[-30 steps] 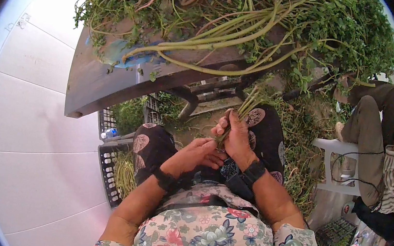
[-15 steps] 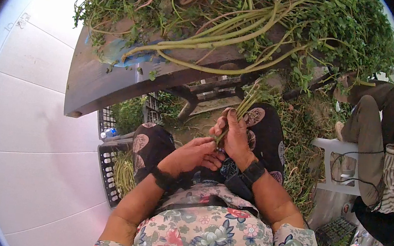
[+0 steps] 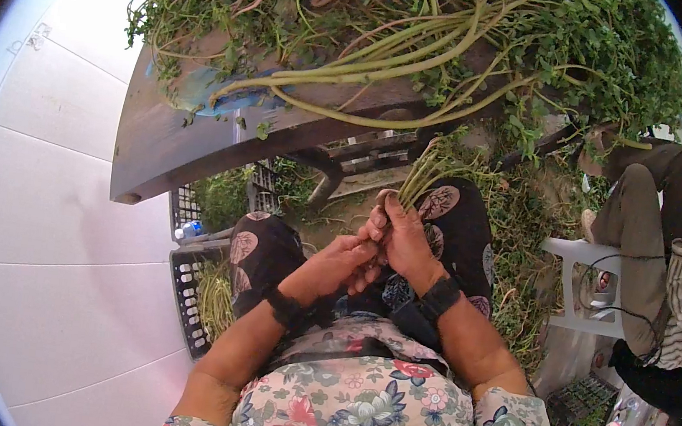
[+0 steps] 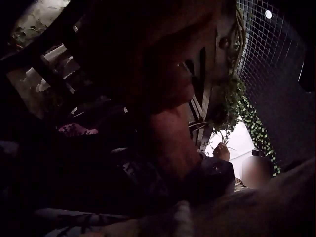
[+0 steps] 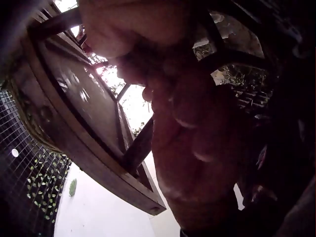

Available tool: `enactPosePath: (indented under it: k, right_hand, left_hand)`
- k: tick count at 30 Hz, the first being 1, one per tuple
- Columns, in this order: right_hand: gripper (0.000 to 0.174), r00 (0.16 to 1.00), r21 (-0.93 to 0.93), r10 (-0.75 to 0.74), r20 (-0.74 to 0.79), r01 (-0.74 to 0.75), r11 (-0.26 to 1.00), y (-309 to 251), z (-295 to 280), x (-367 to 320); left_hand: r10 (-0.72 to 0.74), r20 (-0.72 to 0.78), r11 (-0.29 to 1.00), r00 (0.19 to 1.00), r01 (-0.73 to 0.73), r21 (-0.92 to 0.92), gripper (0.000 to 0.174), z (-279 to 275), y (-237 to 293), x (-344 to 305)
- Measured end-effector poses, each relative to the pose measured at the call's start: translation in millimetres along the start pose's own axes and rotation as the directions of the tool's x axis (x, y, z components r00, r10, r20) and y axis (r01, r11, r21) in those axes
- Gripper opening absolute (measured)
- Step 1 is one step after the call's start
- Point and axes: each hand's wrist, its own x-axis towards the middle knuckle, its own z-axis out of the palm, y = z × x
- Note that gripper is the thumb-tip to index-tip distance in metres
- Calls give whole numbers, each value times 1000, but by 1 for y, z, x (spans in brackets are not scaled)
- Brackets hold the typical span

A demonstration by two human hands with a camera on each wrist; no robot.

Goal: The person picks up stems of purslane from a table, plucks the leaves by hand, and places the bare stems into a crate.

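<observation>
In the head view, my right hand grips a small bunch of thin green stems, thumb along them, their tips fanning up and away above the lap. My left hand meets it from the left. Its thumb and fingers pinch at the lower end of the bunch, which the fingers mostly hide. Both wrist views are dark: the hands overlap there and the stems do not show. Long, thick green stems lie loose along the table's near edge, in front of a leafy heap.
The wooden table stands just beyond my knees. Black crates with greens sit at left by a white wall. Cut greens litter the floor at right. Near them are a white plastic stool and another seated person.
My left hand has shifted slightly up and right, closer against the right hand. The stem tips in the right hand have spread and tilted a little. The other person's raised hand has lowered slightly.
</observation>
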Motion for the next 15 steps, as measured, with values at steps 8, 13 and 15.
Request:
enactPosePath:
  k: [8,13,15]
  right_hand:
    - [22,996,22,-72,-46,73,997,5,-7,3]
    - [27,999,-263,-46,26,51,963,6,-2,-3]
    - [29,996,-366,10,92,24,930,5,2,-6]
  left_hand:
    - [214,-134,944,968,-169,284,26,-8,-8,8]
    - [386,-168,906,907,-339,254,32,-17,1,4]
    - [434,-100,894,896,-413,175,35,-16,12,1]
